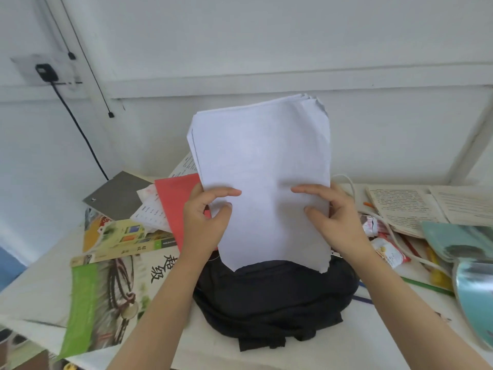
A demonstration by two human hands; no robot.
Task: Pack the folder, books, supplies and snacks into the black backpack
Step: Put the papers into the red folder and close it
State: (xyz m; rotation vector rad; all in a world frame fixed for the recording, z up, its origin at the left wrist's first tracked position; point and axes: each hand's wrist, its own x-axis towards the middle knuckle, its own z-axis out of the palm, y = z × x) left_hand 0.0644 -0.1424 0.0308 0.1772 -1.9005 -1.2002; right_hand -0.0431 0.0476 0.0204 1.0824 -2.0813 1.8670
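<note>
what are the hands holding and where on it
A paper stack: the left hand grips its lower left edge, the right hand its lower right edge.

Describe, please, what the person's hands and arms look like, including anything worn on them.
The left hand and right hand are bare, without gloves. The left forearm and right forearm are uncovered down to the frame's bottom edge; no sleeve shows. No watch, ring or marking can be made out.
</note>
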